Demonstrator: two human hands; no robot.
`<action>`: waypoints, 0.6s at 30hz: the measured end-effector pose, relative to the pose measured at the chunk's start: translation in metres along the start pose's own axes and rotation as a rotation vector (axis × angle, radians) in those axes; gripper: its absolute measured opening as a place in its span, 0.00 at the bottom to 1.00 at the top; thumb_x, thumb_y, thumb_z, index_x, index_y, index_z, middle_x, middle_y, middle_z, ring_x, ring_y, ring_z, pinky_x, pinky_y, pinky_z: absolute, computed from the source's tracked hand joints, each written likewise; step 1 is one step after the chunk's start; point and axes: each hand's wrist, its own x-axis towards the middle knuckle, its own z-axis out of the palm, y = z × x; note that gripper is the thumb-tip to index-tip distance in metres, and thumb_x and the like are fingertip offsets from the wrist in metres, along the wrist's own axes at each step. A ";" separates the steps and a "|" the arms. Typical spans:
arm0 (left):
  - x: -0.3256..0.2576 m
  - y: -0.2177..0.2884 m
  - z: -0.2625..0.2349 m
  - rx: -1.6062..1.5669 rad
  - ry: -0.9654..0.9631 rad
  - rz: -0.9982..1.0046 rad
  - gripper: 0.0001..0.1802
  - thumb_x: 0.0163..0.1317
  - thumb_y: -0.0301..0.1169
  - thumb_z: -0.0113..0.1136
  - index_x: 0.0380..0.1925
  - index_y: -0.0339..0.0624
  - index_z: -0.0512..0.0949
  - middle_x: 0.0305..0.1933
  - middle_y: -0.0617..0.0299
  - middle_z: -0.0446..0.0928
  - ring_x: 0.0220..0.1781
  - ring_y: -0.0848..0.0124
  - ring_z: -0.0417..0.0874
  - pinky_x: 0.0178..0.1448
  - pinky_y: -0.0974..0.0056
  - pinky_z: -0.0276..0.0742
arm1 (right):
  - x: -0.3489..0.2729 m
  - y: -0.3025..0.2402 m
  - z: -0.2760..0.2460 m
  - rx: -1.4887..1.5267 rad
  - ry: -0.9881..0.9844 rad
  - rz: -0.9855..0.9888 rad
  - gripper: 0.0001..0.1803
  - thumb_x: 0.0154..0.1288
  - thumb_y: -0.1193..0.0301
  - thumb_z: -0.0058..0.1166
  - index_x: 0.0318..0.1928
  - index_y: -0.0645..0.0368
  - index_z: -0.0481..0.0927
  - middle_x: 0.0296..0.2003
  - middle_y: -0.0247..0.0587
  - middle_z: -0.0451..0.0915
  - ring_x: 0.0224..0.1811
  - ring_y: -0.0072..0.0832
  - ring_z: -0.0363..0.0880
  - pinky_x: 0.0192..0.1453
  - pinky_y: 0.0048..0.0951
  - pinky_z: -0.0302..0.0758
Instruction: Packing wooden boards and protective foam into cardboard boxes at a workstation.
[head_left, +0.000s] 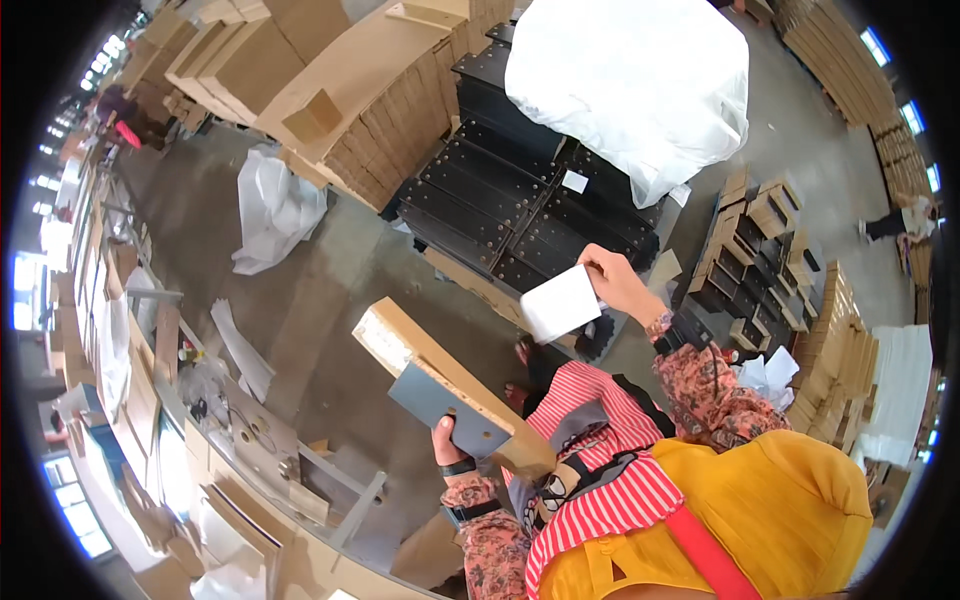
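Note:
My left hand (447, 440) is closed round the edge of a small blue-grey board (440, 408) with dark holes near its edge. Against that board lies a long, narrow brown cardboard box (470, 395), tilted and resting near my body, with a whitish patch at its far end. Whether my left fingers also grip the box is hidden. To the right, my right hand (615, 283) pinches a white sheet (560, 304) by its corner, held up in the air apart from the box. Beyond the sheet are stacked black boards (480, 185) with holes along their edges.
White plastic sheeting (630, 90) covers part of the black stack. Cardboard stacks (390, 110) stand at the far left of it. A long cluttered workbench (250, 430) runs along the left. More black pieces and cartons (750, 260) sit at the right. Crumpled plastic (275, 210) lies on the floor.

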 end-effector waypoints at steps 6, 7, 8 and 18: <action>0.084 0.026 0.059 0.172 -0.088 -0.067 0.41 0.63 0.45 0.69 0.70 0.36 0.65 0.62 0.52 0.76 0.61 0.58 0.80 0.60 0.55 0.81 | 0.056 -0.072 0.016 0.407 0.156 0.048 0.06 0.75 0.74 0.53 0.46 0.64 0.77 0.28 0.33 0.77 0.35 0.16 0.74 0.39 0.26 0.74; 0.099 0.028 0.067 0.184 -0.121 -0.054 0.40 0.65 0.49 0.67 0.69 0.36 0.67 0.63 0.52 0.77 0.61 0.59 0.81 0.60 0.55 0.81 | 0.063 -0.084 0.024 0.427 0.106 0.081 0.06 0.75 0.73 0.54 0.44 0.64 0.79 0.29 0.34 0.78 0.35 0.16 0.74 0.39 0.26 0.74; 0.112 0.029 0.075 0.197 -0.156 -0.042 0.40 0.67 0.53 0.66 0.68 0.37 0.68 0.63 0.52 0.78 0.61 0.59 0.81 0.60 0.55 0.81 | 0.071 -0.096 0.035 0.445 0.058 0.114 0.07 0.74 0.72 0.56 0.42 0.64 0.80 0.29 0.34 0.78 0.35 0.16 0.75 0.39 0.25 0.74; 0.186 0.025 0.071 0.108 -0.085 -0.328 0.50 0.67 0.62 0.59 0.77 0.39 0.57 0.76 0.50 0.65 0.75 0.56 0.68 0.78 0.49 0.65 | 0.150 -0.037 0.073 0.426 -0.023 0.427 0.15 0.73 0.59 0.60 0.43 0.60 0.82 0.29 0.39 0.85 0.27 0.24 0.84 0.32 0.28 0.79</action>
